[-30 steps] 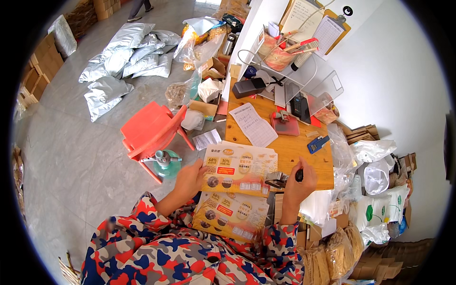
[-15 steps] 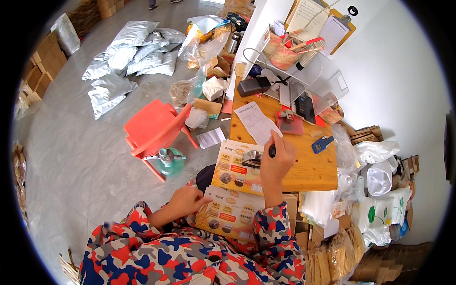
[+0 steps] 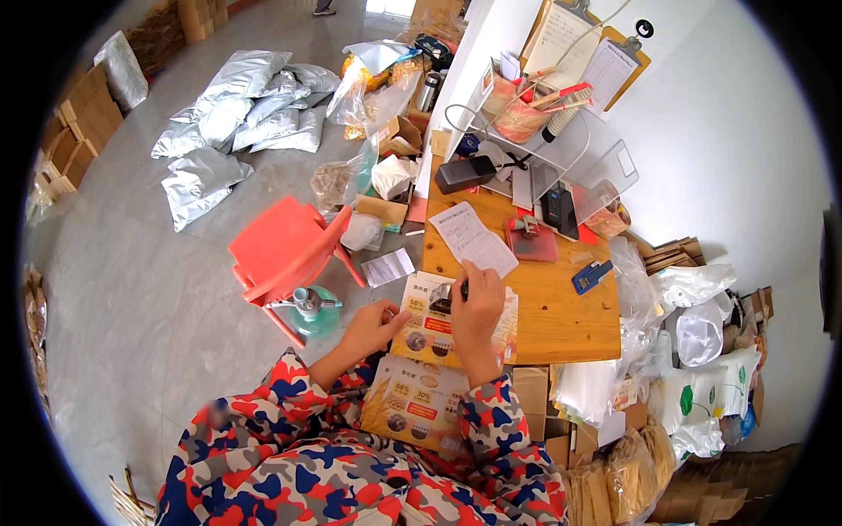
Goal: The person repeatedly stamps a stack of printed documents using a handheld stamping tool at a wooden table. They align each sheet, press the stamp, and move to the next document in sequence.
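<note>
My right hand (image 3: 476, 302) is closed around a dark pen (image 3: 463, 289), tip down on the top printed pouch (image 3: 421, 320) at the near edge of the wooden table (image 3: 561, 320). My left hand (image 3: 373, 326), fingers curled, pins the pouch's left edge so it stays flat for writing. The pouch's long axis runs left to right across the table; the pen points away from me. A second pouch (image 3: 412, 408) rests in my lap.

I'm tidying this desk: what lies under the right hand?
The right hand rests on a printed food pouch on the wooden table. The pouch's middle is covered.
</note>
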Demonstrator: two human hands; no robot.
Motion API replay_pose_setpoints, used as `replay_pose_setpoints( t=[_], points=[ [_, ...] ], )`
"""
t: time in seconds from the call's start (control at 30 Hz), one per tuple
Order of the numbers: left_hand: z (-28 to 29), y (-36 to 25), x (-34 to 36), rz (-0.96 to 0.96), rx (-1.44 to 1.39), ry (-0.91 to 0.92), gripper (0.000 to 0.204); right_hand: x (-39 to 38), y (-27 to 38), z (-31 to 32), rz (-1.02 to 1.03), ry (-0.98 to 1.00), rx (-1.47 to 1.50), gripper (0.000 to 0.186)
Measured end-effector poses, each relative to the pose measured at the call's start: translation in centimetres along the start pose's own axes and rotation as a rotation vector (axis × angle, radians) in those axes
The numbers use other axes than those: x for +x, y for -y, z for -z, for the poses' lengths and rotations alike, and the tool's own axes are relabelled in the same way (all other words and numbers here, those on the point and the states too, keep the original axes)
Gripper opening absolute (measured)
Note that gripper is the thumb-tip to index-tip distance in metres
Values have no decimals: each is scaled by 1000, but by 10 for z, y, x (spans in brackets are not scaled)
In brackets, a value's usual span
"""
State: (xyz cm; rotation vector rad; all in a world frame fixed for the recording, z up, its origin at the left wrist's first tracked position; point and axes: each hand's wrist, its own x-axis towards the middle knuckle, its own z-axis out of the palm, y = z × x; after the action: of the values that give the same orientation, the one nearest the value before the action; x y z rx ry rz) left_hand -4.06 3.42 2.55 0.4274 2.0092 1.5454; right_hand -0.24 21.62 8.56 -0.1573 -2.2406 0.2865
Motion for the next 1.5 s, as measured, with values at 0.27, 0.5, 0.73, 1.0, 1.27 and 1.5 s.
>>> replay_pose_setpoints(
  t=[0.27,0.5,0.73,1.0,1.27,1.5],
  points=[
    [0,10,0,5,-45,-43,39,57,20,78,-1,-262,20,30],
    [-11,26,13,-111,37,-139,20,26,12,110,-88,-156,-49,23],
    [-8,23,-7,-140,-57,-55,12,10,9,115,-140,-137,-37,22],
    [-11,52,-81,13,142,142,18,29,-12,88,-36,-125,-23,22],
    [13,17,-101,27,421,258,30,37,-22,26,52,-72,51,21],
    [29,7,-56,-67,392,-10,24,13,-16,-4,-23,-13,69,25]
  ],
)
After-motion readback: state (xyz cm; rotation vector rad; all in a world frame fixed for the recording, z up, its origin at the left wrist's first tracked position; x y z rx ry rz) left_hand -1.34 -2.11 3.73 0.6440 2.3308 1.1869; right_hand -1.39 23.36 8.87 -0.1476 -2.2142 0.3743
